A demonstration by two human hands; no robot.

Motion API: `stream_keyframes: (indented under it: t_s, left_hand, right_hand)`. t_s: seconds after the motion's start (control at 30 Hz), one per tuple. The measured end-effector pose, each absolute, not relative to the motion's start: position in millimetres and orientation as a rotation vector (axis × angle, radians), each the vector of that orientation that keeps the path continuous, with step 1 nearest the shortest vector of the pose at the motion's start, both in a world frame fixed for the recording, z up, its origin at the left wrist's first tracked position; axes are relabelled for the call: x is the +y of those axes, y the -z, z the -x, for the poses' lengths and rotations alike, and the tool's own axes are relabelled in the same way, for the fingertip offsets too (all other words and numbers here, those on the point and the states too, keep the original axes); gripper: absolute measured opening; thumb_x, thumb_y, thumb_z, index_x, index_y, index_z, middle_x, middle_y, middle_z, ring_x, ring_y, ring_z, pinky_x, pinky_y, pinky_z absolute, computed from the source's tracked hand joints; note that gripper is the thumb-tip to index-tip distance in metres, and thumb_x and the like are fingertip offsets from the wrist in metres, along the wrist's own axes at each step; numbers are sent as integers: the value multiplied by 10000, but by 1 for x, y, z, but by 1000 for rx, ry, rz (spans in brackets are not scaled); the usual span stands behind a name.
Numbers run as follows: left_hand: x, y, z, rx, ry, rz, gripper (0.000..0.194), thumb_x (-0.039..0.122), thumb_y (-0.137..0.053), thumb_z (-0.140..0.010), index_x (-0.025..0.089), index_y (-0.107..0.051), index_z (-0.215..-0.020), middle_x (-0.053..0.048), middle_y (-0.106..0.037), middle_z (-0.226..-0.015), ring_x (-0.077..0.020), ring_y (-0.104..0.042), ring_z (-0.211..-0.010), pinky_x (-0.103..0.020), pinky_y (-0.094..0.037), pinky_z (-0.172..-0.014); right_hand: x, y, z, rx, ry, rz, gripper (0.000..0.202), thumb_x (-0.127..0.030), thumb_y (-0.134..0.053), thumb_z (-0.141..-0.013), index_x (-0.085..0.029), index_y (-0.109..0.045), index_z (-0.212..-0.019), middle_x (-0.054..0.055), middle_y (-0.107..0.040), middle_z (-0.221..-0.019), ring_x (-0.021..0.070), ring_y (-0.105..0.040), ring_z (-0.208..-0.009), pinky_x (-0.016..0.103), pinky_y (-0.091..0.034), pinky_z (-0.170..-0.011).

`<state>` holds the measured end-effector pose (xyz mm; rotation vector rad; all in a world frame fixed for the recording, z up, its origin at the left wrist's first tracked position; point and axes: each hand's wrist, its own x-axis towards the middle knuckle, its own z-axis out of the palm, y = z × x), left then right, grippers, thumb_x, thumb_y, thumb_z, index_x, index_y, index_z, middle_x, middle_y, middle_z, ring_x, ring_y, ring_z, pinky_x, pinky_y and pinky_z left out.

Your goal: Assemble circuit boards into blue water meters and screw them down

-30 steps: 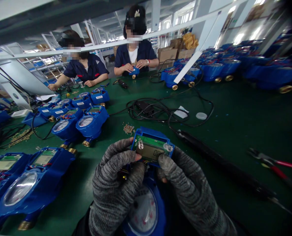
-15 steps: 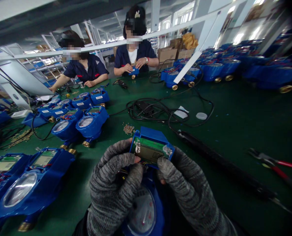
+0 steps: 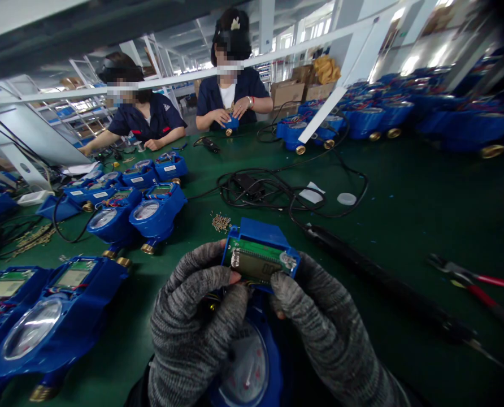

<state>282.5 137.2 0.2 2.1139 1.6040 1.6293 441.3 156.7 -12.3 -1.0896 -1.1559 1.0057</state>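
Note:
A blue meter (image 3: 252,362) with a round clear dial lies in front of me at the bottom centre. Its upper part holds a green circuit board (image 3: 256,249) with a grey display, tilted toward me. My left hand (image 3: 201,316), in a grey knitted glove with bare fingertips, grips the left side of this housing, thumb and fingers at the board's lower left edge. My right hand (image 3: 328,316), gloved the same way, holds the right side, its thumb on the board's lower right corner. Thin wires show below the board between the hands.
Blue meters (image 3: 57,305) stand at the left, more (image 3: 366,121) at the back right. Small screws (image 3: 221,222), a coiled black cable (image 3: 247,189), a black electric screwdriver (image 3: 379,277) and red-handled pliers (image 3: 472,277) lie on the green table (image 3: 404,209). Two people sit across.
Both hands keep their hold on the meter. My left hand has shifted very slightly left, and the whole view has moved a little.

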Motion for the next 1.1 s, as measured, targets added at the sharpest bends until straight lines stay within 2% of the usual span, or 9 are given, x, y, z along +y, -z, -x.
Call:
stream_keyframes:
  t_s: [0.1, 0.23, 0.3, 0.4, 0.5, 0.57, 0.77, 0.97, 1.1]
  left_hand:
    - [137, 1, -285, 1621, -1629, -2118, 153, 141, -735, -838, 244, -689, -942, 52, -689, -1224, -63, -668, -1095, -140, -536, -974]
    - [139, 0, -287, 1631, -1665, -1998, 145, 124, -720, -822, 240, -665, -888, 58, -689, -1130, -53, -673, -1028, -113, -556, -884]
    - [141, -1, -286, 1611, -1663, -1944, 145, 112, -714, -817, 241, -660, -856, 65, -687, -1049, -44, -675, -959, -94, -562, -827]
    - [142, -2, -281, 1513, -1604, -1861, 145, 121, -734, -824, 251, -684, -866, 57, -686, -1063, -56, -686, -927, -110, -581, -799]
    - [142, -3, -276, 1397, -1537, -1822, 171, 142, -746, -843, 269, -710, -951, 37, -669, -1180, -94, -693, -1022, -159, -598, -857]
    - [142, -3, -275, 1369, -1509, -1876, 218, 131, -732, -855, 274, -707, -1018, 27, -653, -1233, -106, -678, -1092, -171, -590, -910]
    - [143, -2, -278, 1467, -1521, -2034, 224, 133, -746, -843, 265, -692, -1016, 35, -658, -1233, -86, -662, -1111, -148, -571, -941]
    - [143, -2, -277, 1494, -1526, -2115, 219, 116, -731, -846, 254, -682, -1008, 22, -659, -1218, -92, -666, -1097, -158, -591, -902]
    - [143, -1, -276, 1531, -1527, -2186, 227, 114, -738, -837, 246, -675, -1010, 22, -659, -1205, -82, -658, -1089, -156, -577, -917]
  right_hand:
    - [157, 12, -441, -1168, -966, 1129, 213, -388, -727, -793, -273, -757, -970, 27, -773, -931, 188, -749, -762, 275, -640, -698]
    - [153, 20, -440, -1140, -998, 1255, 448, -547, -757, -721, -210, -744, -1017, 114, -758, -1001, 285, -738, -865, 414, -642, -743]
    - [152, 24, -438, -1129, -1045, 1280, 525, -595, -771, -700, -202, -731, -1047, 127, -748, -1013, 296, -720, -905, 429, -630, -762]
    - [152, 25, -438, -1104, -1099, 1267, 512, -614, -763, -714, -201, -720, -1014, 97, -730, -855, 249, -690, -771, 374, -606, -674]
    - [158, 20, -441, -1089, -1234, 1213, 504, -623, -744, -731, -189, -711, -985, 40, -652, -650, 185, -612, -582, 310, -551, -552]
    - [162, 16, -443, -1082, -1336, 1167, 504, -629, -729, -743, -175, -709, -962, 19, -615, -601, 152, -574, -531, 275, -527, -525]
    - [165, 11, -445, -1084, -1372, 1121, 478, -624, -714, -764, -188, -757, -956, 9, -606, -636, 88, -491, -516, 178, -445, -470]
    - [162, 7, -445, -1127, -1391, 1127, 464, -593, -684, -832, -181, -755, -1034, 17, -606, -673, 105, -512, -569, 198, -486, -535]
    - [162, 6, -446, -1127, -1359, 1163, 513, -626, -693, -789, -177, -760, -1029, 22, -594, -670, 112, -493, -561, 218, -498, -534]
